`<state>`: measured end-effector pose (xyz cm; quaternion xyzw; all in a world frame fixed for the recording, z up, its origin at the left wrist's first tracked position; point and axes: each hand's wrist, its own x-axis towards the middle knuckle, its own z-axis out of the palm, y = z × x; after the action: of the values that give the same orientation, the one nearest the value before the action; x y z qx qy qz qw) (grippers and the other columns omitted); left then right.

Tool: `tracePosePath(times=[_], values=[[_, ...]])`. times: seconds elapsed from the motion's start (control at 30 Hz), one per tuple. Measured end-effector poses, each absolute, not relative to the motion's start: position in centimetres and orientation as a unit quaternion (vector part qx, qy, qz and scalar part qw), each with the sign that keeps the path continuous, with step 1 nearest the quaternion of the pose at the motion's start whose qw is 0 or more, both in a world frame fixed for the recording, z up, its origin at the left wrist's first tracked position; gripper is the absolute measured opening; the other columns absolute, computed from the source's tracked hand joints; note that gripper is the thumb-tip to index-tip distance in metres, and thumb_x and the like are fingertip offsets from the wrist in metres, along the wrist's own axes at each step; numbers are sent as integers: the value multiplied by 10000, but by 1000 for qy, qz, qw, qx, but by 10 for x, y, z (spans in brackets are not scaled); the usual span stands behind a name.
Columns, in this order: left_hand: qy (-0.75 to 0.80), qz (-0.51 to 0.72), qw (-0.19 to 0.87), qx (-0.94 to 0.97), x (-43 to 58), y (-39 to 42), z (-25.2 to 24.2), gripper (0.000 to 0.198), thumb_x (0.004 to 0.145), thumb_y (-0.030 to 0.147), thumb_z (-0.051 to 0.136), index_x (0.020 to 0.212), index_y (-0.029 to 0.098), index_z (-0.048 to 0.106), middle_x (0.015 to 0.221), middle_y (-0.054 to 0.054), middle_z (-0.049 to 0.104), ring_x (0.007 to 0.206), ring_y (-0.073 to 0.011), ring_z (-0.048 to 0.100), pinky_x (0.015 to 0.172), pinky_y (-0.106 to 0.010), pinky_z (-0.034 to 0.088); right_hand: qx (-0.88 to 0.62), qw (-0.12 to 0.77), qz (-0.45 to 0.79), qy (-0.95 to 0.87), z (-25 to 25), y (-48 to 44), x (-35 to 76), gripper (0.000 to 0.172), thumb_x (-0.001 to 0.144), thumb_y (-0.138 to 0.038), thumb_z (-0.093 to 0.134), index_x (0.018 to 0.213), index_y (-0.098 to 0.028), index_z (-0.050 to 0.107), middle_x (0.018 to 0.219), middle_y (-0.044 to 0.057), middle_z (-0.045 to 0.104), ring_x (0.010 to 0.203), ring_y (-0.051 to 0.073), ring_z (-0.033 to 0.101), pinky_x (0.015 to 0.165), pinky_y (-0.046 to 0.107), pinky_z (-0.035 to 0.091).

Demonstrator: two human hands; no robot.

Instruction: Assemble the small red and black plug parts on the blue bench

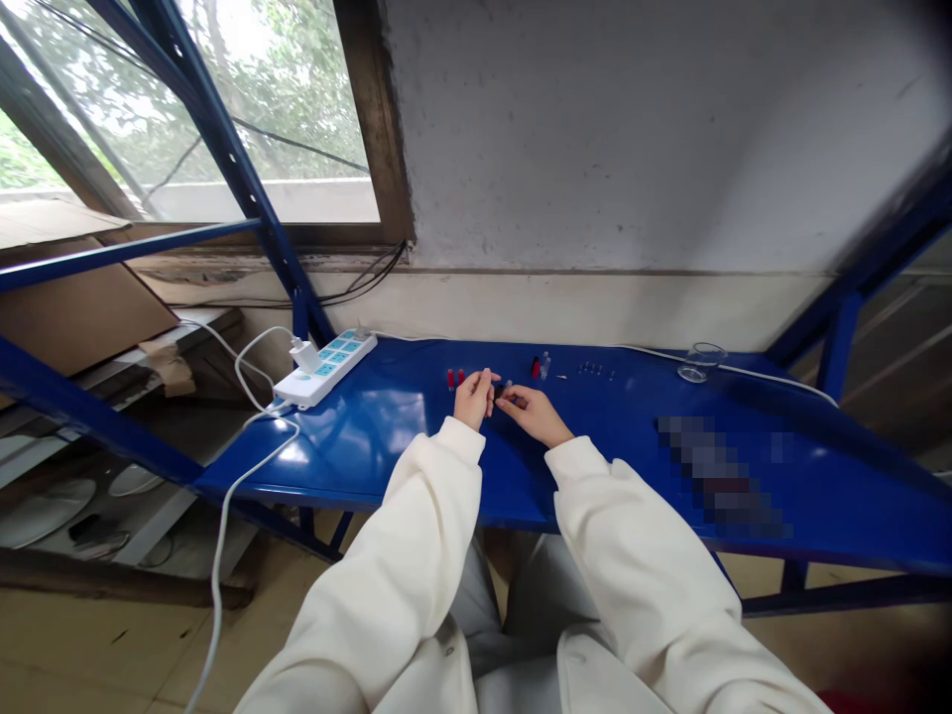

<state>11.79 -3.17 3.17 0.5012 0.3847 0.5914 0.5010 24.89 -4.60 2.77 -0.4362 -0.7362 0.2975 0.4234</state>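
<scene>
My left hand (473, 401) and my right hand (536, 414) meet above the blue table, fingers drawn together. A small piece (507, 385), partly dark and partly clear, shows at the right fingertips; its kind is too small to make out. My left fingers are closed, and whatever is in them is hidden. Beside the left hand stand two small red cylinders (450, 379). Beyond the right hand are another red cylinder (535, 368) and a clear small tube (545, 365). Several tiny pieces (590, 368) lie in a row farther right.
A white power strip (327, 371) with a plug and cable lies at the table's left. A clear round container (693, 374) sits at the back right, near a white cable. A blurred dark object (718, 476) lies on the right. Blue frame posts (837, 347) flank the blue table (617, 466).
</scene>
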Motion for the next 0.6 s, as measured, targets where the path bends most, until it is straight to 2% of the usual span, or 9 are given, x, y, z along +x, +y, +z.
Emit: tracePosePath(times=[0.33,0.6], values=[[382,566,528,505,118,-33,32,407,751,528,486,763,129,563,450,75,385,274,-23,332,308,-184,216,-462,399,271,-745,31,-47,249,255,723,-400,531,736,-154,597,667,3,578,519,81,395,526,217,342],[422,563,476,528,119,-34,31,403,800,505,402,694,140,536,442,61,398,288,-37,339,322,-191,240,-565,409,164,-698,30,-31,273,219,705,-365,540,706,-157,611,680,36,621,601,126,518,599,233,386]])
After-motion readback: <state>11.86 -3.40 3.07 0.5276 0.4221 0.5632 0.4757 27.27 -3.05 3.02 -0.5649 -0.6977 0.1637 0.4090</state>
